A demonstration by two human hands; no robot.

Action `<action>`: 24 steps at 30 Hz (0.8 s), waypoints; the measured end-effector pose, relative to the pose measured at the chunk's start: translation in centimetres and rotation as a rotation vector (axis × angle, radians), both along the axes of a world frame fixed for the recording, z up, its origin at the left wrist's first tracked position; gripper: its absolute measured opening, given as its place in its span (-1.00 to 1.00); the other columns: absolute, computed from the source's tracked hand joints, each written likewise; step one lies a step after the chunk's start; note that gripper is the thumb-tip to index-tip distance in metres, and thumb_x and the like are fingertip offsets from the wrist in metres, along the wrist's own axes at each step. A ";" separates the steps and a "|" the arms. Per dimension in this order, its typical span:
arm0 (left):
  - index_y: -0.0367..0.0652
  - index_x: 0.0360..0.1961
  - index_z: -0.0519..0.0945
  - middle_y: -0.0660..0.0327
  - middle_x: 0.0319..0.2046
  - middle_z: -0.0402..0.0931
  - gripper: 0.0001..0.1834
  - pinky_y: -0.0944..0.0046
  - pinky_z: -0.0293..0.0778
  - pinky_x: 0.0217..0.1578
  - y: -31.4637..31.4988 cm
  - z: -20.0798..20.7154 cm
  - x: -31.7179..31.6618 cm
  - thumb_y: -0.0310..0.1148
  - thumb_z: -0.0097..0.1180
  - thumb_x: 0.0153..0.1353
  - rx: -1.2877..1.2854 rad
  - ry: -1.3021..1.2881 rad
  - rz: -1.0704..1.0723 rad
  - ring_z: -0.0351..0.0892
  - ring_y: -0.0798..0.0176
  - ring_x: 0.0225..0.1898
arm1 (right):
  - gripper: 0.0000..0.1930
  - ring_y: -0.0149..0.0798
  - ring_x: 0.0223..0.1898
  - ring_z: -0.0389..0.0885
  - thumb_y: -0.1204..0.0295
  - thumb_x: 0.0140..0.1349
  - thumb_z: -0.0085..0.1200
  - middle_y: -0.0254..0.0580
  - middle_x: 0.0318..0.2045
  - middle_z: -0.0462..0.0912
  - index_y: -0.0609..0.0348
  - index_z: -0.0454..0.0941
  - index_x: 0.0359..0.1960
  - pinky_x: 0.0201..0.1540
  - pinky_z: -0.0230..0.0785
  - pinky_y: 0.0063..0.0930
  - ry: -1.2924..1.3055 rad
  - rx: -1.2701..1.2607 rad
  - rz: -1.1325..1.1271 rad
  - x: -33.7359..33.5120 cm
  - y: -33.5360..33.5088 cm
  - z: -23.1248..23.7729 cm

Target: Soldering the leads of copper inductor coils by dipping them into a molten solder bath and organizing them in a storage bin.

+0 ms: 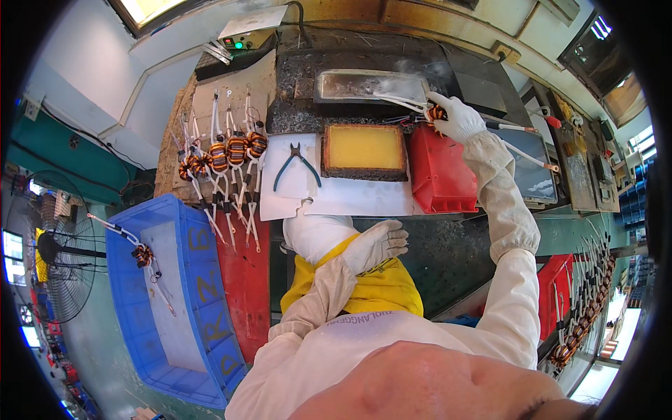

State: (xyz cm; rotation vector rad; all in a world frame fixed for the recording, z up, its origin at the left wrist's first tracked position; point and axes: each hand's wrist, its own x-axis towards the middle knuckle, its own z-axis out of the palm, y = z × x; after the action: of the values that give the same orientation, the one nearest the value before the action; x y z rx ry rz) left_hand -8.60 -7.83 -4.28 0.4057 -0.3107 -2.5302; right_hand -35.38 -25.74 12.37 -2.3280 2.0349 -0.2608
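Observation:
My right hand [458, 120], in a white glove, is closed around a copper-wound ring coil [437, 113] at the back right of the bench. White leads [399, 100] from this coil reach left over the rim of a rectangular pot [336, 85] with a dull silvery surface. Their tips appear to touch that surface; other leads stick out right of my hand. Faint smoke hangs near the pot's right end. My left hand [378, 246], also gloved, lies on my lap over yellow cloth, fingers stretched out and holding nothing.
A dark-framed tray with a yellow filling [364, 148] and a red bin [441, 175] stand before the pot. Cutting pliers [297, 166] lie left, beside several coils [218, 157]. A blue crate [168, 280] holds one coil; more coils [581, 315] line the right side.

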 end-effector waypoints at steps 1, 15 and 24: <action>-0.25 0.13 0.28 -0.02 0.04 0.36 -0.51 0.03 0.32 0.20 0.0 -0.1 0.0 -0.15 0.01 0.33 0.000 0.000 0.001 0.39 0.05 0.08 | -0.34 0.14 -0.18 0.57 0.30 0.00 0.13 0.09 -0.19 0.52 -0.26 0.30 0.25 -0.12 0.45 -0.15 0.000 0.000 0.001 -0.1 0.0 -0.1; -0.17 0.06 0.37 0.06 -0.02 0.45 -0.64 0.03 0.38 0.14 0.1 0.1 0.1 -0.19 -0.04 0.36 0.009 0.009 0.026 0.46 0.10 0.03 | -0.37 0.10 -0.16 0.57 0.33 0.05 0.16 -0.05 -0.15 0.50 -0.34 0.30 0.23 -0.10 0.45 -0.18 -0.223 -0.087 0.011 -1.4 2.4 -1.6; -0.20 0.08 0.36 0.04 -0.02 0.45 -0.62 0.03 0.38 0.15 0.0 0.7 0.0 -0.20 -0.03 0.36 0.028 -0.080 0.014 0.45 0.09 0.04 | -0.38 0.05 -0.08 0.55 0.37 0.07 0.19 -0.06 -0.10 0.49 -0.34 0.32 0.22 -0.05 0.44 -0.25 -0.323 -0.154 0.062 -1.4 3.9 -2.4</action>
State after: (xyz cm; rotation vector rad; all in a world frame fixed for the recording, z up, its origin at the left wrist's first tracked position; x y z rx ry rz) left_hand -8.57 -7.83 -3.54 0.5193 -0.3021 -2.5107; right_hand -36.75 -21.85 10.02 -2.2452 1.8424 -0.7614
